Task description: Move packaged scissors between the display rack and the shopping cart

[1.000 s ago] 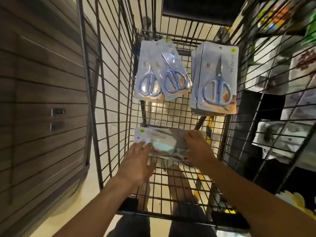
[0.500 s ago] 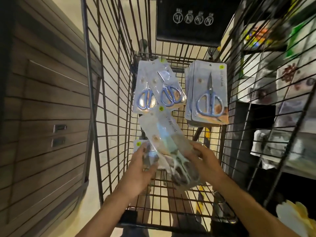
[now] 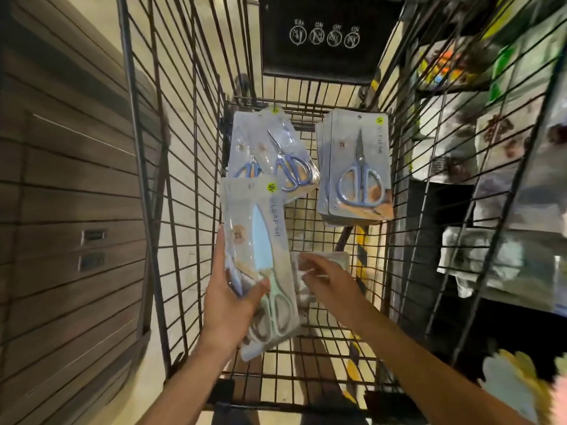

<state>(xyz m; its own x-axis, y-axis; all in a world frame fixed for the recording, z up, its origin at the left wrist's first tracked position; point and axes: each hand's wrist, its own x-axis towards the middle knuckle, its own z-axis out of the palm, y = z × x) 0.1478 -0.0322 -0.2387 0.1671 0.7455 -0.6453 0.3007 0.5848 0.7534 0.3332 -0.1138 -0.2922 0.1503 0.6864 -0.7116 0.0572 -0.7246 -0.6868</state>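
I look down into a black wire shopping cart (image 3: 171, 191). My left hand (image 3: 230, 305) grips a pack of mint-green scissors (image 3: 260, 265) and holds it upright above the cart floor, thumb across its front. My right hand (image 3: 328, 280) reaches with loosely spread fingers over another clear pack (image 3: 325, 262) lying on the cart floor; whether it touches that pack is unclear. Two packs of blue scissors (image 3: 276, 157) lie overlapping at the far left of the cart. A neat stack of blue-scissor packs (image 3: 356, 167) lies at the far right.
A brown slatted wall panel (image 3: 61, 210) runs along the left of the cart. Shelves of packaged goods (image 3: 506, 167) stand behind the cart's right side. A black sign plate (image 3: 328, 38) hangs on the cart's far end.
The mint-green pack went from lying flat under both hands to upright in my left hand alone. My right hand let go and moved right over the pack on the floor.
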